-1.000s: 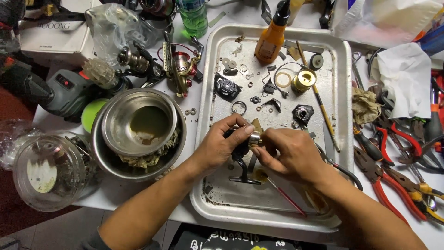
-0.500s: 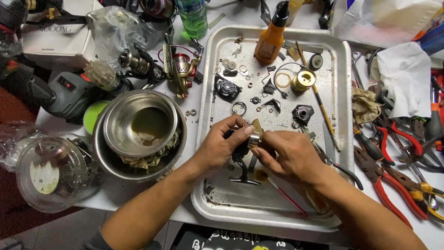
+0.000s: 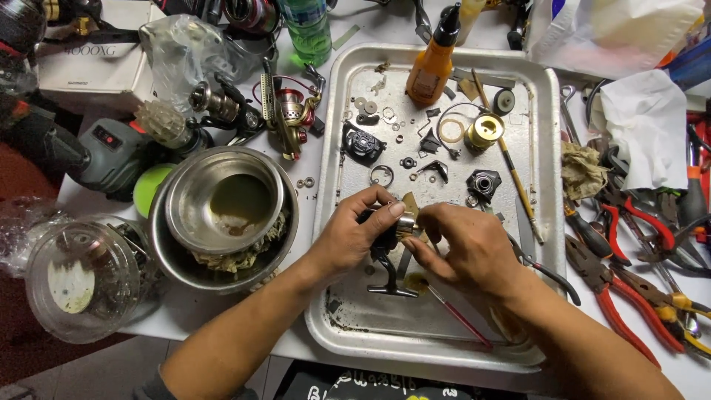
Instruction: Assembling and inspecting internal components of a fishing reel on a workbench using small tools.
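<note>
Over a metal tray (image 3: 544,185) on the cluttered table, the left hand (image 3: 355,233) grips a black reel body (image 3: 385,248), while the right hand (image 3: 466,248) pinches its brass part (image 3: 409,215).

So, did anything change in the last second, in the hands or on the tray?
Almost nothing. The left hand and right hand keep the same grip on the dark reel body over the metal tray, with no visible shift. The orange bottle, small parts and steel bowls stayed put.
</note>
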